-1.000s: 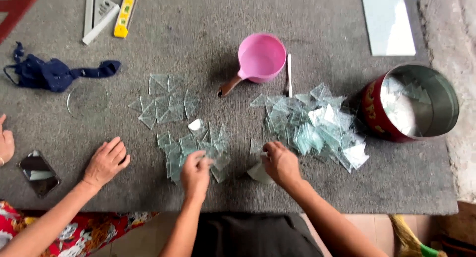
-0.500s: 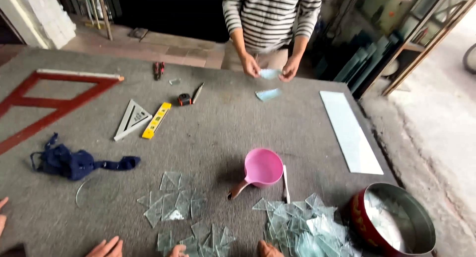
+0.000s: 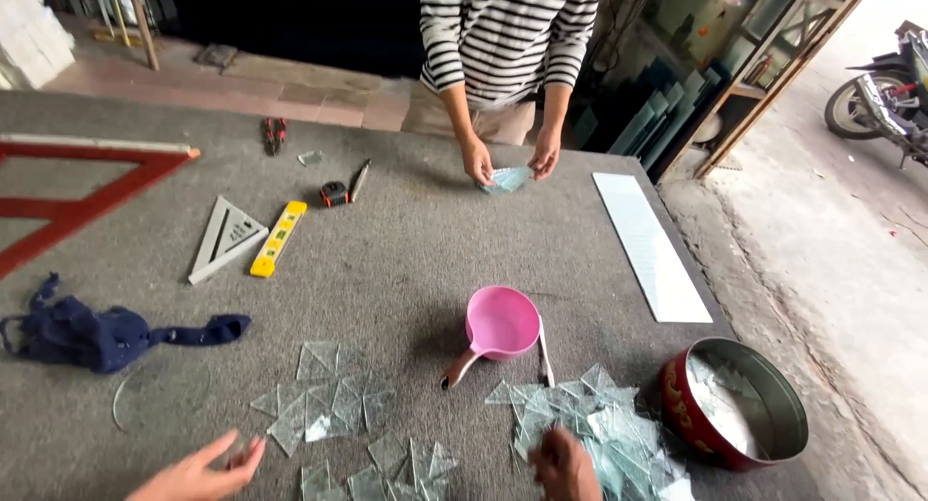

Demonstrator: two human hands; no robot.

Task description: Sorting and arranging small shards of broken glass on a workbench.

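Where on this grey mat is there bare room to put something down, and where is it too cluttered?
Free: the wide grey stretch between the yellow level, the pink scoop and the long white strip; also between the red frame and blue cloth. Crowded: near edge, glass triangles, glass heap beside the red tin.

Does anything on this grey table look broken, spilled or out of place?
Nothing looks broken. The glass pieces lie in loose heaps near the hand, some overlapping. A dark blue cloth lies crumpled at the left, and the pink scoop sits upright, unspilled.
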